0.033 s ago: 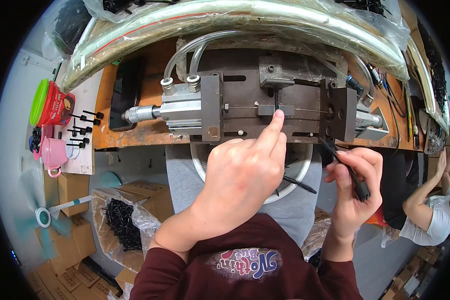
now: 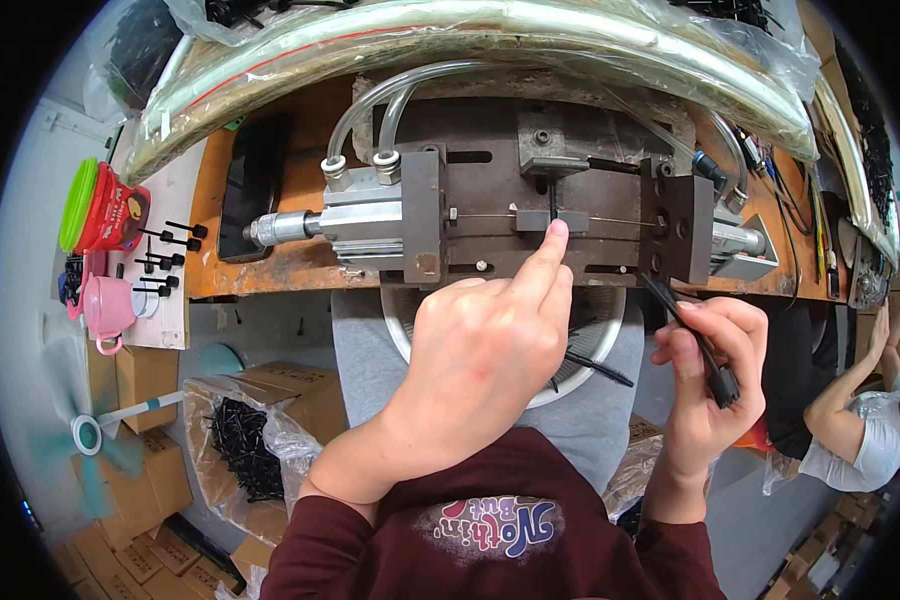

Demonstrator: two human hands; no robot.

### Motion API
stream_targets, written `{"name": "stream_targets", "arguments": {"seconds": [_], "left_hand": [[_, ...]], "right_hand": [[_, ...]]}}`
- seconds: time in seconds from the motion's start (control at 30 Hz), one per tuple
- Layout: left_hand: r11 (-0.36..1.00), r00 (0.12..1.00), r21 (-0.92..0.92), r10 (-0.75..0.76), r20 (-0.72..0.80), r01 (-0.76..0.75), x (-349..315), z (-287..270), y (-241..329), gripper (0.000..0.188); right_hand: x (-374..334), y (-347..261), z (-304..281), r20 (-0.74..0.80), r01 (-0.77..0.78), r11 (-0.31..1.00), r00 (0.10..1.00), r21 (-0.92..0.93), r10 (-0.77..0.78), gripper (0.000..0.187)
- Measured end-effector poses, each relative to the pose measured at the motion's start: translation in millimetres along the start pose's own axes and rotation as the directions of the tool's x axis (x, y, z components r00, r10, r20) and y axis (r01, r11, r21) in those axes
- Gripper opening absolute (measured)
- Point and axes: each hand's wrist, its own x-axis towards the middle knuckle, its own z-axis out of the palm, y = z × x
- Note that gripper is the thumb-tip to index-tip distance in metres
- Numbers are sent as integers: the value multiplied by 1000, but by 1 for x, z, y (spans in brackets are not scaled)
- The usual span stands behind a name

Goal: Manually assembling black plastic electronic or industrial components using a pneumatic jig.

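My left hand (image 2: 495, 335) reaches over the front of the metal fixture (image 2: 490, 185). Its index finger is stretched out, with the tip on a small grey block (image 2: 532, 221) at the fixture's middle. The other fingers are bent, and the thumb is hidden. A thin black rod (image 2: 554, 190) runs from the upper bracket (image 2: 553, 150) down to that fingertip. Closed around a small bundle of thin black sticks (image 2: 708, 362) is my right hand (image 2: 715, 370), just below the fixture's right end. The sticks point up and left toward the fixture's edge.
Between my knees sits a round white basket (image 2: 395, 325), with a black stick (image 2: 600, 369) poking over its rim. Air cylinders (image 2: 362, 220) (image 2: 738, 240) flank the fixture. Left are a phone (image 2: 250, 190), a pink cup (image 2: 108, 305) and black capped pieces (image 2: 160, 262). A co-worker's arm (image 2: 850, 385) shows far right.
The stick bundle in my right hand has shifted and turned very slightly, along with the fingers. My left hand stays in place on the block.
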Motion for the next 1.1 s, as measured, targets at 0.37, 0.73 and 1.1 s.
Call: {"name": "stream_targets", "arguments": {"seconds": [0.37, 0.73, 1.1], "left_hand": [[797, 988, -600, -32, -152, -67, -8, -2, 2, 42], [860, 968, -506, -71, -242, -63, -20, -3, 7, 33], [1000, 995, 4, -9, -100, 9, -6, 10, -3, 25]], "right_hand": [[-4, 9, 1, 199, 528, 669, 839, -523, -506, 46], [13, 17, 23, 214, 586, 711, 808, -390, -549, 37], [8, 16, 5, 114, 396, 915, 915, -79, -386, 57]]}}
